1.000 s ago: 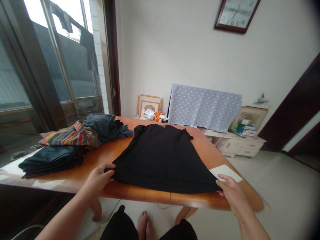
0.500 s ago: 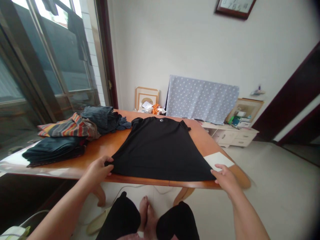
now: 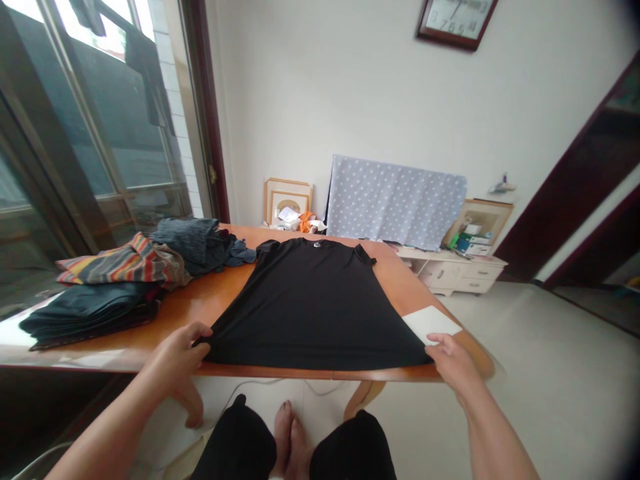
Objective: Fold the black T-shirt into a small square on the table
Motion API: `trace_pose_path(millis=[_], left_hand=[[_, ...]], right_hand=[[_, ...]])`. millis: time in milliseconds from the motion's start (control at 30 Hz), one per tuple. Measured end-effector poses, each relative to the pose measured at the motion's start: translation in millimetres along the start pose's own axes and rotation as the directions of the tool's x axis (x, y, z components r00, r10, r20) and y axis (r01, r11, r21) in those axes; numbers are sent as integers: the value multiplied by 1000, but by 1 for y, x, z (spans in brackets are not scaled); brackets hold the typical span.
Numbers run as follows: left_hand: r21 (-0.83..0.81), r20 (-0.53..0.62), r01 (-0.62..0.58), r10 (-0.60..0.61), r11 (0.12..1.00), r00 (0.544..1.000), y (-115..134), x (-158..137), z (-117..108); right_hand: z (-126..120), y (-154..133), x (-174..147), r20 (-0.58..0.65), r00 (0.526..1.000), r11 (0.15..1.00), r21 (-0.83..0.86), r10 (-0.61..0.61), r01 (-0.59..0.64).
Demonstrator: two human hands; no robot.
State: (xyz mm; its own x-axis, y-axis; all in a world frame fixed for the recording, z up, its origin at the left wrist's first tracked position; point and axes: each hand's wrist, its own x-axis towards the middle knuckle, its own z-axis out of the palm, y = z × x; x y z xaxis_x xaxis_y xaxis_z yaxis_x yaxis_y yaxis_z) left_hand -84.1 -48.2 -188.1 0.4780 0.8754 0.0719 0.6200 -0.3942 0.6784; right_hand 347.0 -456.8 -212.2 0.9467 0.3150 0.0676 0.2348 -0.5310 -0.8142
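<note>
A black T-shirt (image 3: 320,303) lies spread on the wooden table (image 3: 193,313), its collar with a small white mark at the far side and its hem along the near edge. My left hand (image 3: 187,347) pinches the hem's left corner. At the opposite corner, my right hand (image 3: 450,357) grips the hem between thumb and fingers. The cloth is drawn wide between both hands. Partly under the shirt's right side, by my right hand, is a white sheet (image 3: 431,323).
On the table's left are folded dark clothes (image 3: 90,310), a striped garment (image 3: 123,260) and a crumpled grey-blue garment (image 3: 193,243). Behind the table stand a polka-dot cloth cover (image 3: 395,200) and a low white cabinet (image 3: 463,275). My knees are below the near edge.
Both hands have moved slightly apart, stretching the hem wider. My left hand has shifted left and a little down with its corner. The view has tilted slightly.
</note>
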Motion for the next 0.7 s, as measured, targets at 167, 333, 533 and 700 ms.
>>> trace_pose_path(millis=[167, 333, 533, 700], left_hand=[[217, 11, -117, 117, 969, 993, -8, 3, -8], [321, -58, -140, 167, 937, 984, 14, 1, -9], [142, 39, -281, 278, 949, 960, 51, -6, 13], [-484, 211, -171, 304, 858, 929, 101, -33, 7]], right_hand=[[-3, 10, 4, 77, 997, 988, -153, -13, 25], [3, -5, 10, -19, 999, 946, -321, -42, 33], [38, -62, -1, 73, 972, 926, -295, -224, 236], [77, -75, -16, 301, 909, 852, -353, -287, 386]])
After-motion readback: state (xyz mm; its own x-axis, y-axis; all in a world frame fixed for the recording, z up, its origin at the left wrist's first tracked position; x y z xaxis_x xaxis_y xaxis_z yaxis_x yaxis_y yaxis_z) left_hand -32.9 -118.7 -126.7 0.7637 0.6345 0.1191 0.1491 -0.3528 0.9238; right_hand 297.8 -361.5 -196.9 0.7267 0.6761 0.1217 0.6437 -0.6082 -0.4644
